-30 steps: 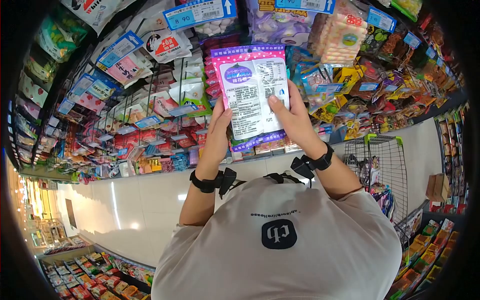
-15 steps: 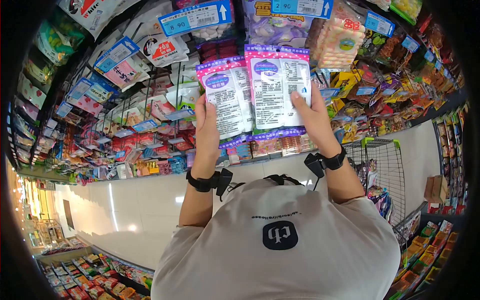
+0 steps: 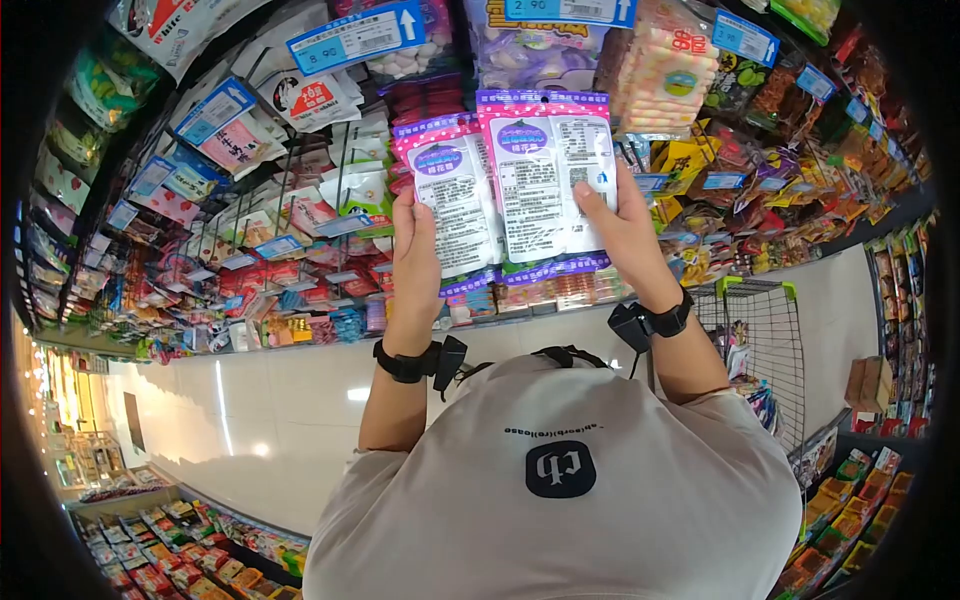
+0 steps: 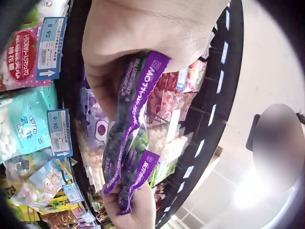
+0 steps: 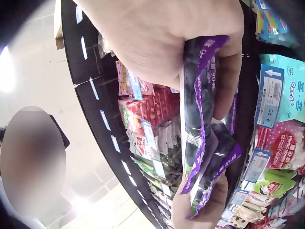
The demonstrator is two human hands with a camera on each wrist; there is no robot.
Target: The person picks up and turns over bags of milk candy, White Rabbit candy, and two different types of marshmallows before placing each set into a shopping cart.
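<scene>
Fingers of the left hand (image 3: 415, 262) pinch one purple bag (image 3: 455, 205), and the right hand (image 3: 625, 232) grips another purple bag (image 3: 547, 180) beside it. Both bags are up in front of the snack shelves (image 3: 250, 230), with a wire cart (image 3: 765, 345) at the right.

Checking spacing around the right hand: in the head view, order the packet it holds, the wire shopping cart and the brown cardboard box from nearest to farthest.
1. Purple-edged snack packet, gripped in the right hand.
2. Wire shopping cart, lower right.
3. Brown cardboard box, far right.

Two purple-edged snack packets — left packet (image 3: 455, 205), right packet (image 3: 550, 180) — upright, backs showing, overlapping
</scene>
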